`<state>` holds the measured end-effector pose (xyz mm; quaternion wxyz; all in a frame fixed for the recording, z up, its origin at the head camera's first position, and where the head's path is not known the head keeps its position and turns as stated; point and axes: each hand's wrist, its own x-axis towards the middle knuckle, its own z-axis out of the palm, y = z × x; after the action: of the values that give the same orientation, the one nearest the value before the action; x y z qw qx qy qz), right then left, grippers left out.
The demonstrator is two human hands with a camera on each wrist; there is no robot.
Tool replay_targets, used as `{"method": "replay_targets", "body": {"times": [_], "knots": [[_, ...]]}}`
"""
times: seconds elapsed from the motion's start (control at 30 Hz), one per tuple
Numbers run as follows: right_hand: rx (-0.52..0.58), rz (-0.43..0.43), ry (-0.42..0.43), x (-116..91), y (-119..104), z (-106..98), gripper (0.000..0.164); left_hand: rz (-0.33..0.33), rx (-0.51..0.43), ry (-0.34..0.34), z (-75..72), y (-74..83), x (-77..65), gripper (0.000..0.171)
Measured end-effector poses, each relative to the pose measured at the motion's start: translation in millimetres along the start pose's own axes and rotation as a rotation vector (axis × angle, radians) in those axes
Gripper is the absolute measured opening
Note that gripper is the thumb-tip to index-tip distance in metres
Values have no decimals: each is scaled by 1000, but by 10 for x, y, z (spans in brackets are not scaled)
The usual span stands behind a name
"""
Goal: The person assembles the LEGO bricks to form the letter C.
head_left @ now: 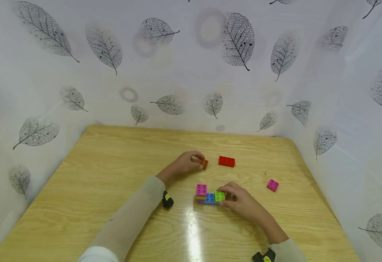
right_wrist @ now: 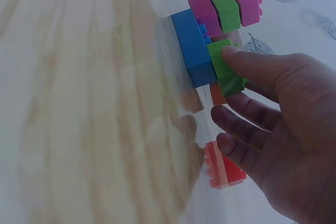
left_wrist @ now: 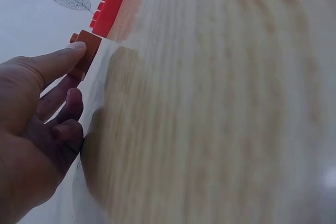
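My left hand [head_left: 185,164] pinches a small orange-brown toy brick [head_left: 204,163] between thumb and fingers, low at the tabletop. In the left wrist view the thumb lies against the side of that orange-brown brick [left_wrist: 86,51]. Nearer to me, my right hand [head_left: 243,203] grips a light green brick [head_left: 220,196] on the right end of a long blue brick [head_left: 209,198]. A stack of pink, green and pink bricks [head_left: 201,190] rises from the blue brick's left end. The right wrist view shows the green brick [right_wrist: 227,72] slightly tilted; whether it is fully seated I cannot tell.
A red brick [head_left: 226,161] lies just right of the left hand. Farther right is a loose pink brick [head_left: 272,185]. The wooden table [head_left: 112,160] is bordered at the back and sides by a white leaf-patterned cloth [head_left: 184,72].
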<state>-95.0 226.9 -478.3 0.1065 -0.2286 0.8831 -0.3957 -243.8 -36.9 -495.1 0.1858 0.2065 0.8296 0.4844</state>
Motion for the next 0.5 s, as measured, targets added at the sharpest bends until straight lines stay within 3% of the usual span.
{"method": "replay_targets", "body": {"times": [0.23, 0.5], "knots": [[0, 12, -6, -8, -2, 5, 36, 38, -17, -8, -18, -23, -146, 32], [-1, 0, -2, 2, 9, 7, 36, 79, 30, 25, -69, 48, -313, 35]]}}
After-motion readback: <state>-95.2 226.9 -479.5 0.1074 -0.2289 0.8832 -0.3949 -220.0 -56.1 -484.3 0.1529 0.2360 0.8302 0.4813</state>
